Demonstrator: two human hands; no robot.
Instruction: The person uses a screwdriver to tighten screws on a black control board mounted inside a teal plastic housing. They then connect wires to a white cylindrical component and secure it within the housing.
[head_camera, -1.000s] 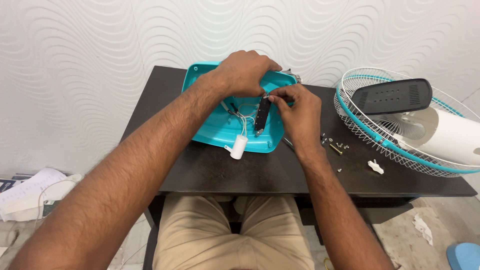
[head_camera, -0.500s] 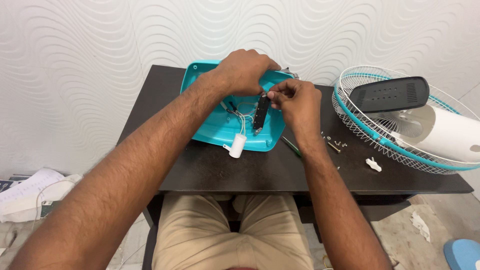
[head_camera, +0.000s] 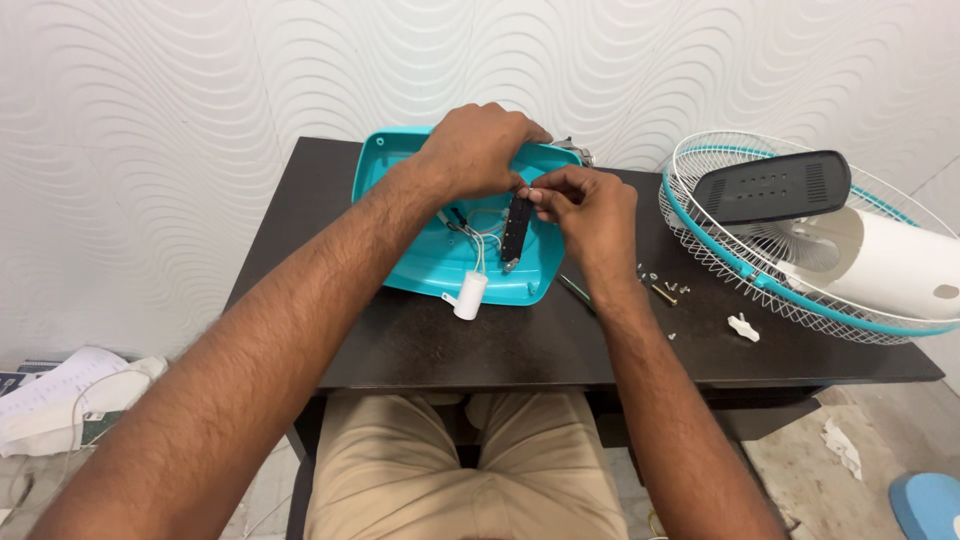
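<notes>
Two hands are seen, the left hand (head_camera: 475, 150) and the right hand (head_camera: 590, 215). One teal housing (head_camera: 400, 255), one black switch block (head_camera: 516, 226), one white capacitor (head_camera: 469, 296), one wire fan guard (head_camera: 720, 250), one black panel (head_camera: 770, 186) and one dark counter (head_camera: 500, 340) are counted. Several loose screws (head_camera: 662, 290) are scattered, not exactly countable.

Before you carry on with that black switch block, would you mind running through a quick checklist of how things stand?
1. Grip on the switch block: right hand pinches its top end; ok.
2. Left hand steadies at the teal housing: ok.
3. Housing lies flat on the table: ok.
4. Wires free of snags: cannot tell, partly hidden under the hands.
5. White capacitor sits at the housing's near rim, on its wires: ok.
6. Screws loose on the table near the right wrist: not ok, could be swept off.
</notes>
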